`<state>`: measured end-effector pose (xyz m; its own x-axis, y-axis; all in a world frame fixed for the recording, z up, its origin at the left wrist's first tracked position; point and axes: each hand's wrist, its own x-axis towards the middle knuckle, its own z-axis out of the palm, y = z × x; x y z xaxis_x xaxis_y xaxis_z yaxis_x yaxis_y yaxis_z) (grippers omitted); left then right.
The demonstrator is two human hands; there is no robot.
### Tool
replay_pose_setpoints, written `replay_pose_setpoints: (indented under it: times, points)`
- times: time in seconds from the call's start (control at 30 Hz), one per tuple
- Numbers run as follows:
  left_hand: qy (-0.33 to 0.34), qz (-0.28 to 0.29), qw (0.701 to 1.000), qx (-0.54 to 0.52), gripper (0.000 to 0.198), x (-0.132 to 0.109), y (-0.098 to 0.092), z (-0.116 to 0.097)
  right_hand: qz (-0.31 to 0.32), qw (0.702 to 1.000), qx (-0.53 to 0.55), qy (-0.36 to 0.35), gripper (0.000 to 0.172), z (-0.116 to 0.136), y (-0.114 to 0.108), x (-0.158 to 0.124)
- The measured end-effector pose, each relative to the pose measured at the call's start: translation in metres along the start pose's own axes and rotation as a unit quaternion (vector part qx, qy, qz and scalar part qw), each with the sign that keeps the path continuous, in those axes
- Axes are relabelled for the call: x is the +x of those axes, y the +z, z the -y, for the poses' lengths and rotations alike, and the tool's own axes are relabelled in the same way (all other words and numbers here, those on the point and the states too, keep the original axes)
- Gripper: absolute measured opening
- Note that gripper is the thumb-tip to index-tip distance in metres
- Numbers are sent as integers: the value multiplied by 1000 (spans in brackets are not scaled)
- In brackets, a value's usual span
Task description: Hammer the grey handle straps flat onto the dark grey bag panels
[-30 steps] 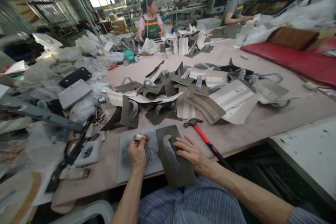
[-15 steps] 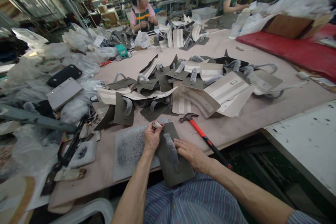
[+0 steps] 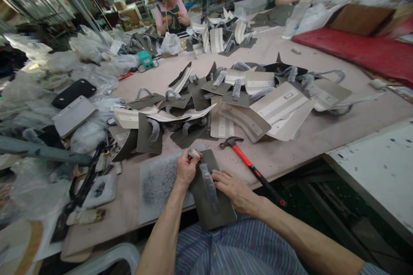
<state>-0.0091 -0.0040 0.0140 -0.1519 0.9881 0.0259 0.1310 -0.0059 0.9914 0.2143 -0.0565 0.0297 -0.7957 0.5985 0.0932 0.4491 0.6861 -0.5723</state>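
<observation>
At six o'clock on the table's [image 3: 290,154] near edge, the left hand [image 3: 186,168] is curled shut, its thumb and fingertips pinching a small white lump [image 3: 193,153] at the top end of a dark panel [image 3: 219,215], which lies partly on a grey mat [image 3: 158,184] and overhangs the edge. At three o'clock of it, the right hand [image 3: 232,188] lies spread flat, palm down on the panel, with its fingertips touching the wrapped strip [image 3: 209,184] along the panel's middle. A hammer [image 3: 250,164] lies at one o'clock of the right hand, apart from it, and a pile [image 3: 226,103] of similar panels sits at twelve o'clock beyond both hands.
</observation>
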Motion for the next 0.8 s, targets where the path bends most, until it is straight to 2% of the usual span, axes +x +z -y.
replay_pose_setpoints:
  times: [0.07,0.1,0.2,0.27,0.33,0.37,0.43,0.53,0.6,0.67,0.7,0.73,0.8]
  points:
    - [23,8,999,48,19,-2,0,-1,-21,999,-23,13,61,-3,-11,-4]
    - [39,12,996,79,17,-3,1,-2,-50,997,-38,34,61,-7,-17,-7]
    - [84,20,983,163,19,-10,3,-1,-152,965,-103,188,47,-28,-33,-23]
    - [99,22,978,180,23,-13,5,0,-157,926,-151,310,35,-43,-38,-35]
    - [101,16,980,171,22,-14,6,0,-126,902,-156,382,21,-53,-39,-44]
    - [98,13,982,161,21,-14,6,-1,-117,899,-122,404,13,-55,-39,-47]
    - [90,9,987,136,18,-13,6,-3,-105,884,59,451,4,-53,-40,-49]
    - [85,8,991,106,16,-13,5,-6,-56,808,345,474,12,-37,-50,-39]
    - [87,8,991,100,15,-14,4,-7,-51,779,419,463,14,-19,-63,-26]
    - [91,9,990,103,14,-14,4,-6,-107,782,425,443,21,-1,-75,-12]
    - [94,11,990,107,14,-14,4,-5,-148,798,402,424,27,8,-79,-5]
    - [97,12,989,109,14,-14,4,-4,-192,826,350,398,31,14,-82,0]
    - [99,13,988,114,14,-13,4,-2,-251,895,173,326,36,22,-86,8]
